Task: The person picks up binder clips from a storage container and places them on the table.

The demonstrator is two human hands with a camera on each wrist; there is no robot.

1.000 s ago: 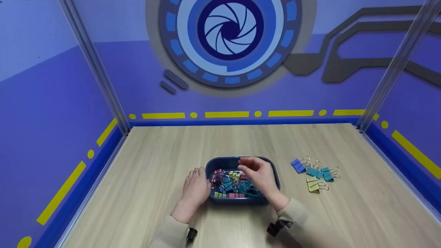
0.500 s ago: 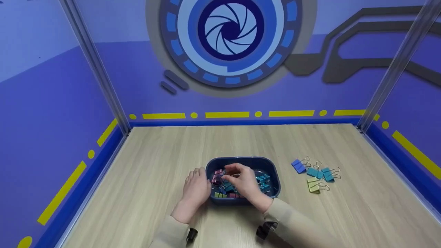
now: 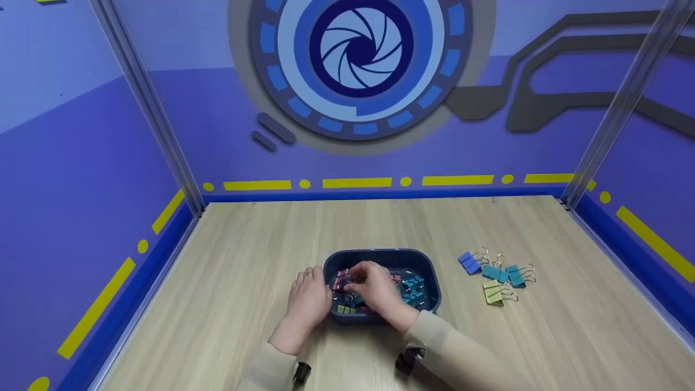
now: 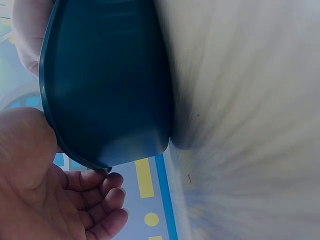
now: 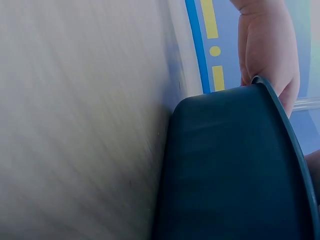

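Note:
A dark blue plastic bin point(image 3: 429, 266) stands on the table with several coloured binder clips inside. My left hand point(image 3: 308, 296) holds its left rim, the thumb over the edge and the loosely bent fingers outside; the left wrist view shows these fingers point(image 4: 102, 200) by the rim's corner. My right hand point(image 3: 374, 290) reaches down into the bin, thumb and forefinger bent at a pink-and-dark clip point(image 3: 341, 281) on the left side. Whether the fingertips pinch a clip is hidden. Teal clips point(image 3: 414, 290) lie right of that hand, a yellow-green one point(image 3: 346, 309) at the front.
On the table right of the bin lie a blue binder clip point(image 3: 470, 263), two teal ones point(image 3: 516, 276) and a yellow-green one point(image 3: 493, 293). Printed panels point(image 3: 347, 163) wall the wooden table point(image 3: 260, 233) at the back and both sides.
My right hand has moved left and lower into the bin, from above its right part to the clips at its left. My left hand and the clips on the table stay put.

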